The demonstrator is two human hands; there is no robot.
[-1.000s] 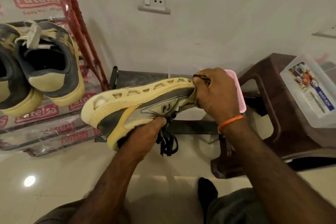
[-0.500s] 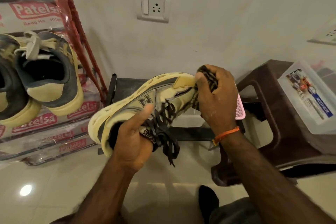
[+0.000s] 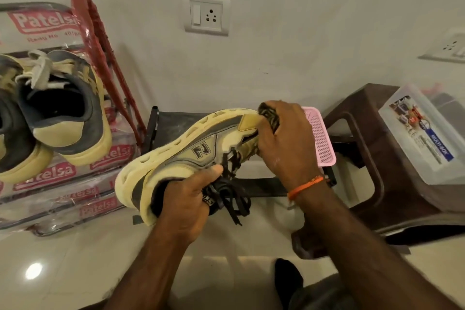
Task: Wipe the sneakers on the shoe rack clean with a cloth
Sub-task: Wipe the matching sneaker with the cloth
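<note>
A yellow and grey sneaker (image 3: 181, 156) with black laces is held in the air, its side with the N logo facing me and its sole turned up and left. My left hand (image 3: 186, 199) grips it at the heel opening, thumb on the side. My right hand (image 3: 284, 138) presses a dark striped cloth (image 3: 269, 114) against the toe end. Two more yellow and grey sneakers (image 3: 63, 108) stand on the shoe rack (image 3: 105, 58) at the left, heels toward me.
The rack is wrapped in printed plastic and has a red frame. A brown plastic stool (image 3: 377, 158) at the right carries a clear lidded box (image 3: 425, 133). A pink mesh tray (image 3: 319, 133) lies on a low dark stand (image 3: 173, 121) behind the shoe. Wall sockets (image 3: 206, 14) are above.
The sneaker has been rolled so its side and laces face me instead of the sole. My right hand with the cloth stays at the toe, rubbing it.
</note>
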